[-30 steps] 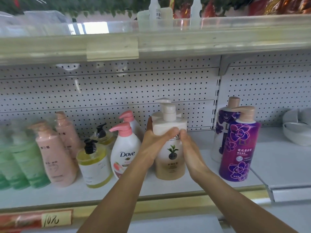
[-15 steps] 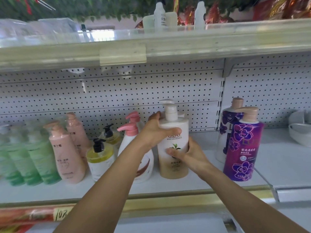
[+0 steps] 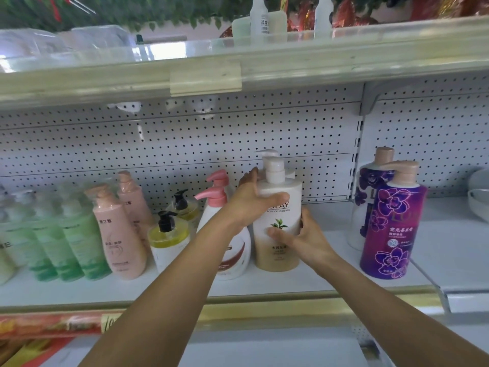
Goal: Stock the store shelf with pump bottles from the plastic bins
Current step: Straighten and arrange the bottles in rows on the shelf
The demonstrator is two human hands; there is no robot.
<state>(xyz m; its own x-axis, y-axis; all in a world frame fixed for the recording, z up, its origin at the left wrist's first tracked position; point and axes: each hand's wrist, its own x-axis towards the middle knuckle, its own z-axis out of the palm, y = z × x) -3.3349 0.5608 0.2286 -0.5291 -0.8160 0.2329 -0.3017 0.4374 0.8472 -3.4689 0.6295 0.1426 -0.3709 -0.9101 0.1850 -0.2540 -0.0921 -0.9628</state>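
**Cream pump bottle settled into its row on the shelf**

Shifted since the earlier frames: the right hand (image 3: 308, 238), formerly high on the cream pump bottle (image 3: 277, 223) beside the left hand (image 3: 251, 201), is now low on the bottle's right flank, thumb across the front label under the leaf emblem. The left hand keeps its place at the shoulder, thumb over the brand name and fingers wrapped behind. Both hands thus grasp the bottle; neither has let go. The bottle stands upright on the store shelf (image 3: 304, 282), its base apparently on the deck, directly in front of a second cream pump bottle (image 3: 266, 153) of which only the pump head shows. To its left, just beside it and partly hidden by the left forearm, stands the pink-capped white bottle (image 3: 235, 255); to its right, well apart, the purple bottle (image 3: 389, 229). Judged from this layout, placement is essentially done and the hands are only squaring the label forward; release and a return to the plastic bins, which are not in view, would follow. Bare shelf between cream and purple bottles suggests stocking is incomplete.
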